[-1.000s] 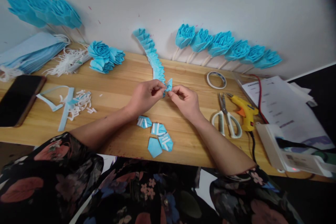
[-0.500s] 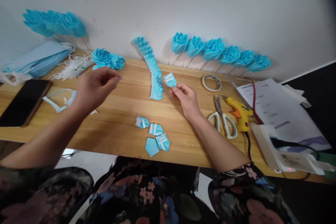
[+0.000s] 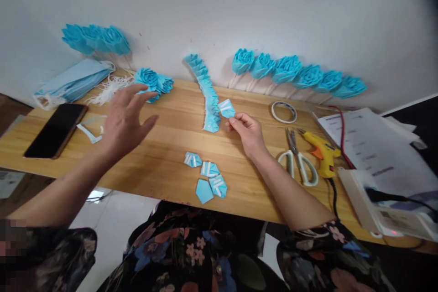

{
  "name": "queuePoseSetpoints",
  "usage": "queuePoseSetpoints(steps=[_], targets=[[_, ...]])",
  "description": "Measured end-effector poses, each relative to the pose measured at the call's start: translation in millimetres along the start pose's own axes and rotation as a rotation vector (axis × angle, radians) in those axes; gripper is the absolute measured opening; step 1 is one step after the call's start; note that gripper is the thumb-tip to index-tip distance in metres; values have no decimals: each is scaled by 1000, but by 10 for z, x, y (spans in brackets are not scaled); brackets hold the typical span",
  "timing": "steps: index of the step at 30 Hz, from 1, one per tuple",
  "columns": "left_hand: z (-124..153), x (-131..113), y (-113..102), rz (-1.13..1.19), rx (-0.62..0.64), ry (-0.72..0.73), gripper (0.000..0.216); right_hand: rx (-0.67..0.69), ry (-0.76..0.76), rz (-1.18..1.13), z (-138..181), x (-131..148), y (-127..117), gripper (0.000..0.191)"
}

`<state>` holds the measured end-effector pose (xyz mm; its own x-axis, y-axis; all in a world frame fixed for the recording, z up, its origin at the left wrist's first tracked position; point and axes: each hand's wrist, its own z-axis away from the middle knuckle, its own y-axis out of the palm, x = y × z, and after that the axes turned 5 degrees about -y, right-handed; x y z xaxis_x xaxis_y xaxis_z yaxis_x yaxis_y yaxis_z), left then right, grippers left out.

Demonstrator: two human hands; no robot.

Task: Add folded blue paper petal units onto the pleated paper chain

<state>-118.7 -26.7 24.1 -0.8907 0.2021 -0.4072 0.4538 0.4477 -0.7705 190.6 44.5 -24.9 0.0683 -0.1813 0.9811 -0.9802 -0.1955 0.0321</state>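
My right hand (image 3: 249, 133) pinches a folded blue petal (image 3: 227, 107) with white tape strips by its lower corner, just right of a curved strip of overlapping blue petals (image 3: 206, 93). Over the left side of the table, my left hand (image 3: 126, 116) has its fingers spread and nothing visible in them. Beyond its fingertips lie blue flower heads (image 3: 150, 80), partly covered by the hand. Near the front edge, several folded petals (image 3: 193, 159) lie together; most carry white tape strips, while one plain pentagon (image 3: 204, 191) shows no tape.
Scissors (image 3: 297, 159), a yellow glue gun (image 3: 323, 151), a tape roll (image 3: 284, 112) and a power strip (image 3: 362, 205) lie on the right. Blue flowers on sticks (image 3: 287, 69) lean against the wall. Leftward are a phone (image 3: 56, 131), face masks (image 3: 73, 81) and white scraps (image 3: 89, 133).
My left hand has gone from a closed pinch to spread fingers. My right hand still holds the taped petal beside the strip. The whole view has shifted slightly.
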Motion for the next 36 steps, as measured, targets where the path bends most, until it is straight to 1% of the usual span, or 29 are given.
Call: queuePoseSetpoints(steps=[1,2,4,5,7,8,10,12,14,16,19,22,24,25,27,28,29,31,33,36], targets=[[-70,-158,106,132,27,-15,46,12,-3,-11,7,11,4,27],[-139,-311,229,290,102,-67,45,19,-6,-19,12,22,7,27],[-266,-583,502,612,304,-234,47,20,-9,-21,21,47,9,27],[-321,-692,638,749,397,-307,47,16,-6,-15,24,59,10,28],[-411,-851,870,984,524,-430,44,4,5,-8,27,75,8,30],[-444,-902,957,1074,566,-482,40,0,11,-5,27,78,5,31],[-485,-954,1062,1183,590,-556,31,4,22,5,21,73,-8,33],[-499,-957,1090,1193,560,-572,24,43,39,9,6,60,-37,35],[-495,-926,1076,1126,540,-524,21,98,50,-17,-15,47,-79,38],[-479,-881,1061,1045,555,-454,20,137,47,-45,-36,47,-124,41],[-439,-833,1088,967,579,-363,21,163,27,-2,-53,77,-161,35],[-404,-845,1132,923,577,-309,22,176,6,65,-54,117,-151,28],[-414,-867,1102,888,581,-276,23,174,1,95,-54,125,-136,26],[-437,-867,1055,873,590,-250,24,168,5,107,-55,121,-133,25],[-514,-813,889,852,598,-188,28,131,18,108,-61,98,-134,24],[-562,-749,779,848,589,-163,31,109,27,92,-66,82,-139,23],[-609,-657,660,841,554,-159,35,87,35,65,-72,65,-144,22],[-672,-401,431,788,478,-216,44,52,50,-3,-86,35,-151,22],[-662,-90,258,746,526,-339,52,35,67,-53,-98,16,-150,22],[-517,348,126,689,624,-573,57,24,85,-71,-105,5,-138,23]])
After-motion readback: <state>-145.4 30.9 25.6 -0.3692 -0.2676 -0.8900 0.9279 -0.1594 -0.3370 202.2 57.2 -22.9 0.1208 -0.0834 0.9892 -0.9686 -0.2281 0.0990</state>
